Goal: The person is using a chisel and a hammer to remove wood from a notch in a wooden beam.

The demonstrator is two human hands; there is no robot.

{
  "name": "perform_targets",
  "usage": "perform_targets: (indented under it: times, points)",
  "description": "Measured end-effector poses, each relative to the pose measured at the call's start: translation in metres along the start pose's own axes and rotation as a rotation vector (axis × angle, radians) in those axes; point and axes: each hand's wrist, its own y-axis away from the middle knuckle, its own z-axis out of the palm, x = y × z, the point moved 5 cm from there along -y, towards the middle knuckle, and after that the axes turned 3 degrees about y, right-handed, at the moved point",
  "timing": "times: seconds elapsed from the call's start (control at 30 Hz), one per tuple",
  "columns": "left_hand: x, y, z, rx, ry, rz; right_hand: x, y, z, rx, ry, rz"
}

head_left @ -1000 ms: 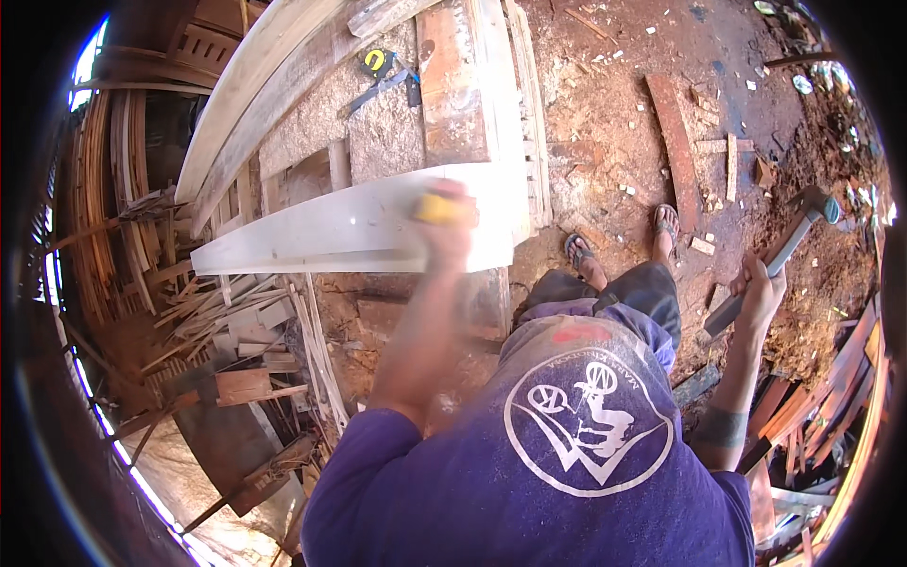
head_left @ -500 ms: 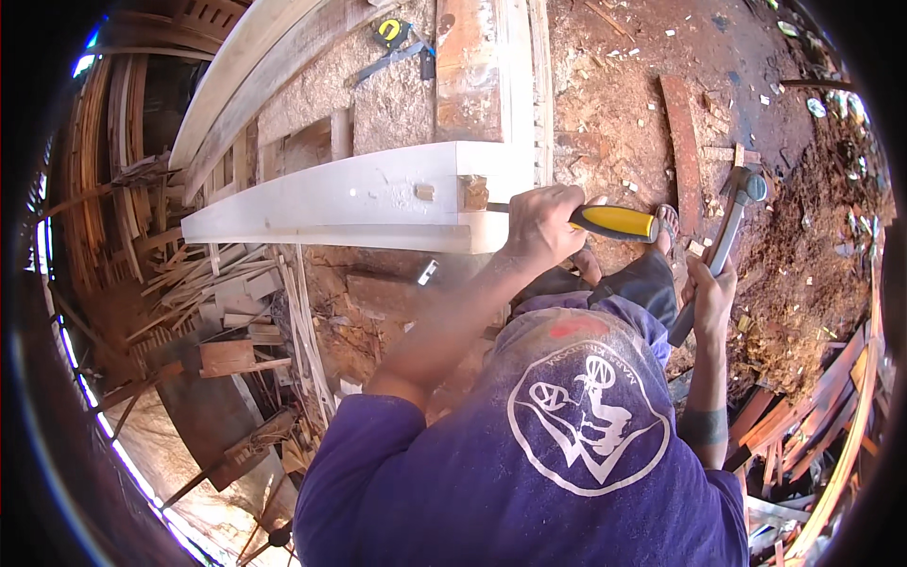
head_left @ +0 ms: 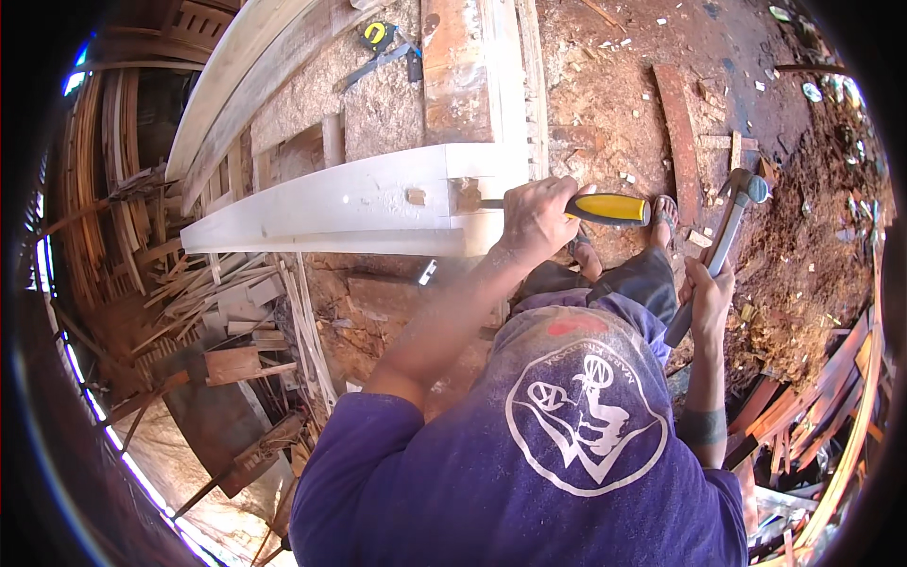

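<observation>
Open-air wood workshop, dirt floor (head_left: pixel 803 246) littered with chips and offcuts. Pale planed beam (head_left: pixel 350 203) laid across rough workbench (head_left: pixel 378 104), small mortise cut near its right end. Left hand (head_left: pixel 537 217) wrapped tight round yellow-handled chisel (head_left: pixel 586 208), blade set in mortise. Right hand (head_left: pixel 707 295) closed on steel hammer (head_left: pixel 723 241), head raised over floor. Tape measure (head_left: pixel 376 35) at bench far edge. Scrap slats (head_left: pixel 227 293) piled left.

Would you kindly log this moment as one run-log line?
left hand: grips yellow-handled chisel | blade tip: in notch of white beam | right hand: holds hammer aside
</observation>
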Motion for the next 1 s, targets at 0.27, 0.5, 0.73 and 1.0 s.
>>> perform_targets:
  times: [0.27,0.5,0.73,1.0]
  points:
    - [0.0,0.001,0.003,0.061,-0.034,0.01,-0.008,-0.001,-0.01,0.035,-0.043,-0.034]
    - [0.001,0.006,0.007,0.1,-0.093,0.033,-0.02,0.001,-0.025,0.106,-0.029,-0.088]
    - [0.0,0.0,0.004,0.162,-0.095,-0.027,-0.057,0.025,-0.042,0.244,-0.392,-0.525]
    - [-0.005,-0.001,0.003,0.136,-0.123,-0.02,-0.016,0.012,-0.025,-0.043,0.346,-0.414]
